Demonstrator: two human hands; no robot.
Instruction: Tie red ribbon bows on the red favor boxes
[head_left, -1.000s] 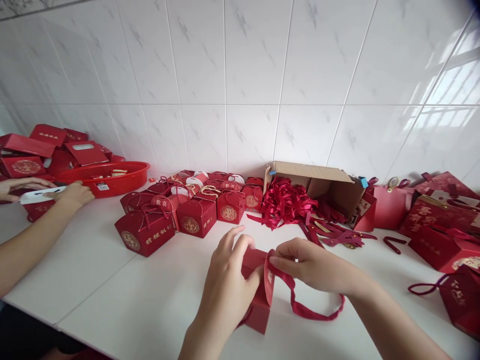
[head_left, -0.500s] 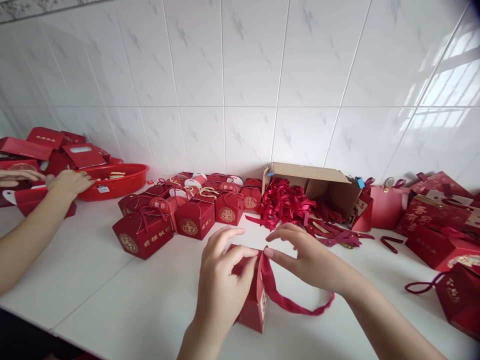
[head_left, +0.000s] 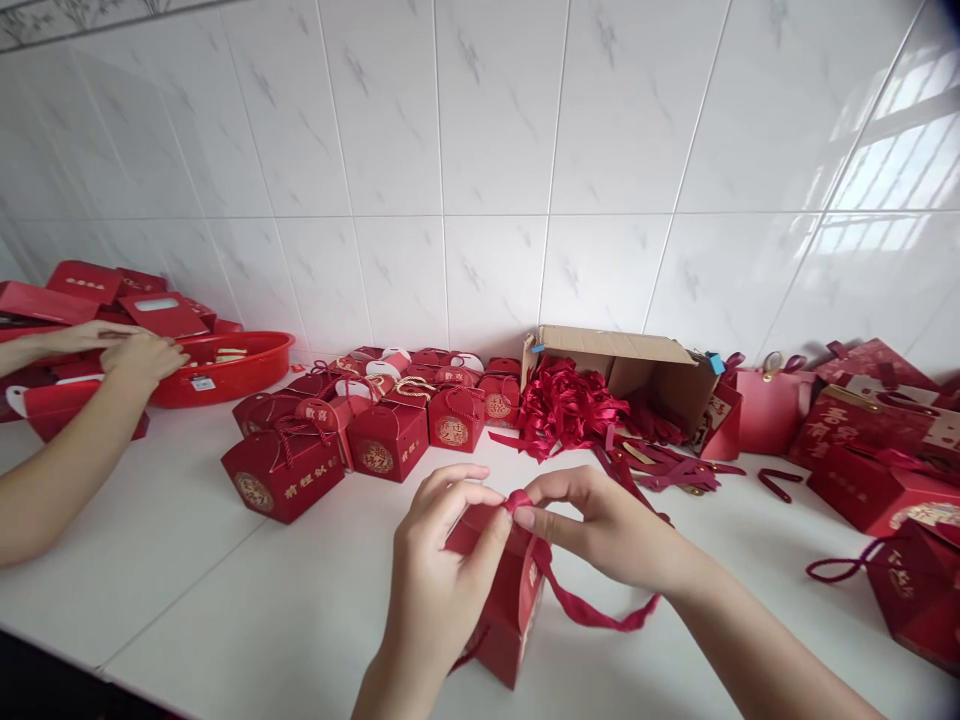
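A small red gift box [head_left: 504, 610] stands on the white table in front of me, partly hidden behind my left hand [head_left: 442, 560]. A dark red ribbon [head_left: 581, 605] lies over its top, and one loose end trails to the right of the box. My left hand pinches the ribbon above the lid between thumb and forefinger. Close against it, my right hand [head_left: 600, 515] pinches the same ribbon, with a small loop bulging between the fingertips. Whether the loop is knotted I cannot tell.
Several finished red boxes [head_left: 285, 470] with cord handles stand behind to the left. A cardboard box [head_left: 622, 345] spills red ribbons [head_left: 570, 405]. More red boxes and bags [head_left: 776, 410] line the right. At far left, another person's hands [head_left: 142, 360] work beside a red basin [head_left: 255, 360].
My right hand has closed its fingers on the ribbon, and a small loop now shows between both hands. The gift box has turned slightly. The other person's hands have come together.
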